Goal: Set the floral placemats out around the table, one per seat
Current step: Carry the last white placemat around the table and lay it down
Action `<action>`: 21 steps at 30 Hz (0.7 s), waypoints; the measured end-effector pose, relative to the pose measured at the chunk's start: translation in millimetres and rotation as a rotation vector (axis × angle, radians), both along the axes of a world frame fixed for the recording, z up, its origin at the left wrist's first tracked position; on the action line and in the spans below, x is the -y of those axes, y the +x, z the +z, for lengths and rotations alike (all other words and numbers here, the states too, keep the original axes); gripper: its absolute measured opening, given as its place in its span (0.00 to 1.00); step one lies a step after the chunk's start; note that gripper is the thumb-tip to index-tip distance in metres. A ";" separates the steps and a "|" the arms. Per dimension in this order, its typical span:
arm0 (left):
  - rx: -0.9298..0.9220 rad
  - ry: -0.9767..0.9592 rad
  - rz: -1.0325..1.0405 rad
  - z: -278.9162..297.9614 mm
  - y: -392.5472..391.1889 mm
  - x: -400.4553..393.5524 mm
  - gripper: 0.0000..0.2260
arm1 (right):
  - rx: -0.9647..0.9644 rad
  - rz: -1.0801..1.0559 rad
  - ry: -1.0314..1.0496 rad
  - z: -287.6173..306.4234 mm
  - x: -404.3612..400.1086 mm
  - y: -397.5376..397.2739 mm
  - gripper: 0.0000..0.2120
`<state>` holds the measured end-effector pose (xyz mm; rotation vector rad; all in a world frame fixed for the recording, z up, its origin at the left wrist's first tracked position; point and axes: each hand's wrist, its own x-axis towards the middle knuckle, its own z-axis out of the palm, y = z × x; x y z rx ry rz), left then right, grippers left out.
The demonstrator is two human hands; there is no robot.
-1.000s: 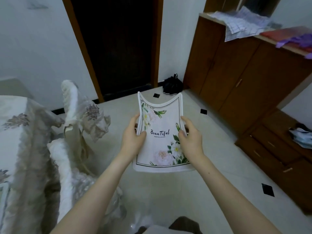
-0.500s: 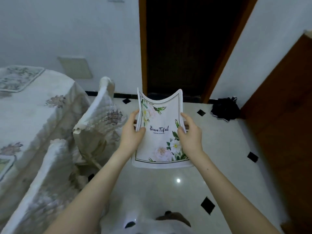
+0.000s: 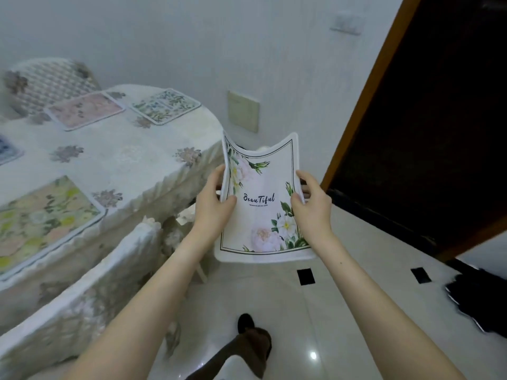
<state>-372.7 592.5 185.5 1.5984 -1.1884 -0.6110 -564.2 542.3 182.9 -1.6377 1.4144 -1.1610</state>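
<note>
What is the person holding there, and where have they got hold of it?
A white floral placemat, gripped at its two side edges: left hand on the left edge, right hand on the right.

Dim, soft — edges blurred, warped.

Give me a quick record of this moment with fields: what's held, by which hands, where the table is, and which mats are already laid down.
held item: white floral placemat printed "Beautiful", bowed between the hands
left hand: grips its left edge
right hand: grips its right edge
table: to the left, under a floral tablecloth
mats laid: green-yellow mat, pink mat, green-leaf mat, blue mat cut off by the frame
held mat position: in the air over the floor, right of the table
</note>
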 end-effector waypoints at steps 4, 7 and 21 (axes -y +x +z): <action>-0.028 -0.012 0.108 -2.8 35.6 52.7 0.29 | -0.025 0.116 -0.043 3.8 70.1 42.7 0.24; -0.050 0.000 0.182 2.3 65.1 90.1 0.28 | -0.031 0.165 -0.014 12.1 120.7 73.3 0.24; -0.079 0.058 0.516 -9.0 174.2 181.1 0.29 | -0.040 0.446 0.032 -2.3 280.7 217.4 0.23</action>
